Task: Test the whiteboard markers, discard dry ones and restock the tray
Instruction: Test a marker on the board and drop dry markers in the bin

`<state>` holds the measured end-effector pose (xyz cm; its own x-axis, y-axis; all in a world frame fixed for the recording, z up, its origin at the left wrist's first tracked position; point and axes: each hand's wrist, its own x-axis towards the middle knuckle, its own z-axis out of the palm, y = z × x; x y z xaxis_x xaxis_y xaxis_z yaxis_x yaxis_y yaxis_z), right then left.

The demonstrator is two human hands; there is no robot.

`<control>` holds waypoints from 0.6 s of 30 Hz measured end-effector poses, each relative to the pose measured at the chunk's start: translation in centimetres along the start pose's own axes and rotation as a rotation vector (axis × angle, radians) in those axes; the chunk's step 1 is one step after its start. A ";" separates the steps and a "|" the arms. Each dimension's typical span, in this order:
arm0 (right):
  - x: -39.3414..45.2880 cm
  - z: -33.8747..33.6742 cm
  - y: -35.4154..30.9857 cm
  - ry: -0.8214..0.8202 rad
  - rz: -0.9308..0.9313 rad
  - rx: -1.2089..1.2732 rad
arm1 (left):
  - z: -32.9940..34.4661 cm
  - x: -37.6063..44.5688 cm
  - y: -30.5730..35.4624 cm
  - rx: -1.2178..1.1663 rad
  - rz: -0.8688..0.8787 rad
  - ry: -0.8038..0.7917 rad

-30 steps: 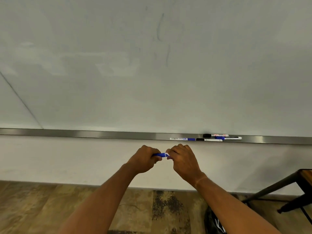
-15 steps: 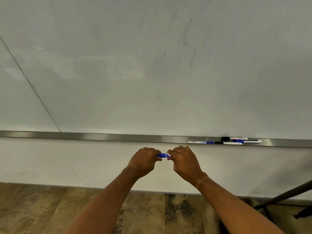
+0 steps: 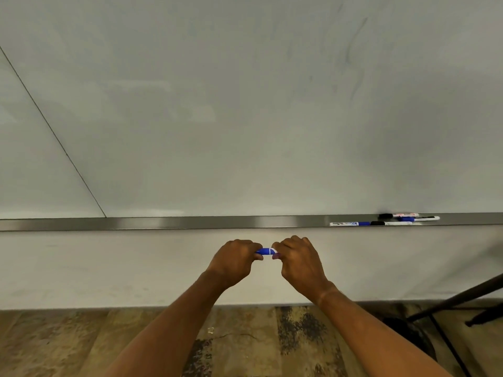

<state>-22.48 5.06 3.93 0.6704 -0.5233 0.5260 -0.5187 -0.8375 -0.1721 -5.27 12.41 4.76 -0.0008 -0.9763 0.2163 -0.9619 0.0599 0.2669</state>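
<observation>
I hold a blue marker (image 3: 266, 251) level between both fists, below the metal tray (image 3: 190, 223). My left hand (image 3: 234, 263) grips its blue cap end and my right hand (image 3: 299, 263) grips the white barrel; only a short blue and white stretch shows between them. The whiteboard (image 3: 245, 118) fills the upper view, with faint dark strokes at the upper right. Several markers (image 3: 383, 220) with blue and black caps lie on the tray at the right.
A seam (image 3: 54, 134) runs diagonally across the board at the left. Below the tray is a pale wall, then a worn wooden floor (image 3: 68, 344). Dark metal legs of a table (image 3: 462, 300) reach in at the lower right.
The view has swung left, so the markers on the tray have slid to the right. Both hands stay clasped on the blue marker in the same place.
</observation>
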 end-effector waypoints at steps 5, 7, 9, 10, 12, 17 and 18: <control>0.7 0.5 -1.1 0.036 -0.034 -0.042 | -0.1 -0.4 -1.6 -0.066 -0.007 0.015; 0.8 0.6 -1.4 0.044 -0.053 -0.051 | -0.3 -0.6 -2.1 -0.087 0.006 0.008; 1.0 0.8 -1.7 0.049 -0.067 -0.059 | -0.6 -0.6 -2.5 -0.121 0.001 -0.013; 1.1 0.9 -1.7 0.050 -0.073 -0.062 | -0.7 -0.6 -2.7 -0.145 -0.003 -0.022; 1.3 1.2 -1.5 0.049 -0.080 -0.058 | -0.8 -0.4 -3.0 -0.181 -0.014 -0.030; 1.6 2.0 -1.3 0.028 -0.058 -0.027 | -0.5 -0.4 -3.0 -0.045 0.005 0.011; 1.8 2.1 -1.2 0.024 -0.052 -0.020 | -0.4 -0.4 -3.1 -0.022 0.016 0.026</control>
<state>-19.56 4.78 3.33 0.6844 -0.4748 0.5533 -0.4937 -0.8602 -0.1275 -2.24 12.68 4.20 -0.0085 -0.9695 0.2450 -0.9555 0.0801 0.2840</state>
